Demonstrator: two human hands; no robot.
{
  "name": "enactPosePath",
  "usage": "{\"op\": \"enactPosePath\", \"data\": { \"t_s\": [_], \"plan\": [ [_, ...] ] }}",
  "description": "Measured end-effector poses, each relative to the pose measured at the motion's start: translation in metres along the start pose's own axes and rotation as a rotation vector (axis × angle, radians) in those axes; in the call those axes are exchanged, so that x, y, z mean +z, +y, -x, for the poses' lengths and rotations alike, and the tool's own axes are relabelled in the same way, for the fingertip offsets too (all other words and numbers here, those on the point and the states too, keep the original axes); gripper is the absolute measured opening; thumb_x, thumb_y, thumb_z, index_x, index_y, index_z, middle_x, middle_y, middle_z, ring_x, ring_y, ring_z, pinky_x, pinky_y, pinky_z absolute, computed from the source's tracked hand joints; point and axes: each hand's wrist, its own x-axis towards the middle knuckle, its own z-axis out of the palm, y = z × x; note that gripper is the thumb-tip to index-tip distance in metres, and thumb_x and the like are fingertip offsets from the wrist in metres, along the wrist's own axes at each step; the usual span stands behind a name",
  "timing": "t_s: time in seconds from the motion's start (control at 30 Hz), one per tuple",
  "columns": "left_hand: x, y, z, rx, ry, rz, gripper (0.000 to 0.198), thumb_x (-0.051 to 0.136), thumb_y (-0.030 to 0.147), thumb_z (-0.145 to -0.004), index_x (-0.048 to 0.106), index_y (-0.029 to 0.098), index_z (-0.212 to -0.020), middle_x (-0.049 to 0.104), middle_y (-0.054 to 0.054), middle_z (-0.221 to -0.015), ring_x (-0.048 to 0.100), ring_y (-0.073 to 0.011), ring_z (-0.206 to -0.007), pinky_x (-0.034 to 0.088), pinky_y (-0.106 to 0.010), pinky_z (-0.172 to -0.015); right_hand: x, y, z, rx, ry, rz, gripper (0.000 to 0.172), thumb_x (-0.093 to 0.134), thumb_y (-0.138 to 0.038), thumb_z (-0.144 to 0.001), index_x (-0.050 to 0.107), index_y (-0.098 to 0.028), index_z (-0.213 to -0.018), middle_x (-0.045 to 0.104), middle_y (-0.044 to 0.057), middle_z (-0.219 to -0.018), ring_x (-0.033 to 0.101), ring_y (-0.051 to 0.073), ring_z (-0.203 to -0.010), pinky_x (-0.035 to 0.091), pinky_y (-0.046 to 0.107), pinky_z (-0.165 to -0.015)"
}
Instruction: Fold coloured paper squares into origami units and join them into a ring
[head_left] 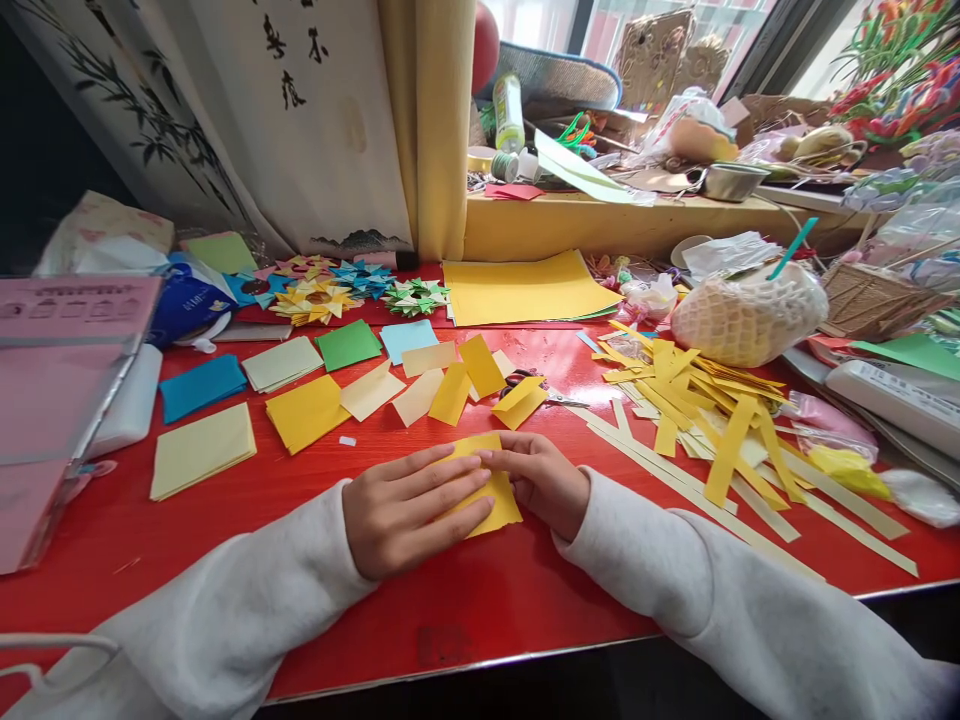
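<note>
A yellow piece of paper (499, 505) lies on the red table between my hands. My left hand (412, 510) rests flat over its left part, fingers stretched out to the right. The thumb and forefinger of my right hand (544, 480) pinch the paper's upper right edge. Just beyond are several small folded papers, yellow (482, 365) and cream (371, 390). A pair of scissors (564, 399) lies partly under a folded yellow piece (520, 402).
Stacks of blue (202, 388), green (349, 345) and yellow paper (306, 412) stand at the left. Folded paper stars (311, 298) and large yellow sheets (529, 288) lie behind. Yellow strips (730, 450) and a netted fruit (750, 315) with a straw are at the right.
</note>
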Motion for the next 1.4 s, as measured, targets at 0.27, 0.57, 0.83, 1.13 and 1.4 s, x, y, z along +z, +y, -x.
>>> {"op": "enactPosePath", "data": {
  "t_s": [0.27,0.57,0.83,1.13,1.4],
  "plan": [
    [0.004,-0.016,0.003,-0.111,0.028,-0.014,0.019,0.046,0.02,-0.079,0.058,0.019,-0.094,0.054,-0.008,-0.113,0.04,-0.0205,-0.114,0.035,-0.039,-0.094,0.001,-0.003,0.0,-0.066,0.096,-0.033,0.03,0.057,-0.026,-0.07,0.056,-0.02,-0.099,0.061,0.003,-0.074,0.055,0.009,-0.054,0.044,0.02,-0.047],
    [0.008,-0.012,0.004,-0.043,-0.134,0.031,0.035,0.032,0.008,-0.084,0.04,0.014,-0.118,0.055,-0.005,-0.113,0.039,-0.0134,-0.115,0.027,-0.034,-0.1,0.001,0.0,-0.001,-0.076,-0.002,-0.084,0.02,0.059,-0.019,-0.069,0.059,-0.014,-0.087,0.061,0.003,-0.075,0.058,0.01,-0.062,0.047,0.024,-0.063],
    [0.005,-0.017,0.001,-0.393,0.054,0.112,0.028,0.05,0.019,-0.076,0.05,0.018,-0.105,0.053,-0.009,-0.112,0.043,-0.0209,-0.109,0.036,-0.039,-0.092,0.002,0.0,-0.001,-0.084,0.067,-0.102,0.026,0.056,-0.021,-0.072,0.055,-0.017,-0.097,0.062,0.003,-0.079,0.057,0.009,-0.057,0.043,0.019,-0.047],
    [0.01,-0.022,-0.001,-1.128,0.119,1.053,0.023,0.059,0.028,-0.068,0.053,0.014,-0.085,0.06,-0.003,-0.075,0.06,-0.0141,-0.068,0.052,-0.025,-0.059,0.004,0.0,0.001,-0.082,0.065,0.05,0.029,0.058,-0.027,-0.069,0.056,-0.02,-0.097,0.062,0.004,-0.085,0.059,0.012,-0.065,0.045,0.02,-0.051],
    [0.012,-0.027,0.003,-1.163,0.193,1.113,0.023,0.06,0.024,-0.067,0.062,0.014,-0.088,0.067,-0.005,-0.081,0.063,-0.018,-0.071,0.055,-0.025,-0.057,0.001,0.0,-0.001,-0.071,-0.001,0.118,0.024,0.057,-0.025,-0.07,0.054,-0.017,-0.093,0.063,0.004,-0.078,0.062,0.014,-0.059,0.049,0.023,-0.049]
  ]
}}
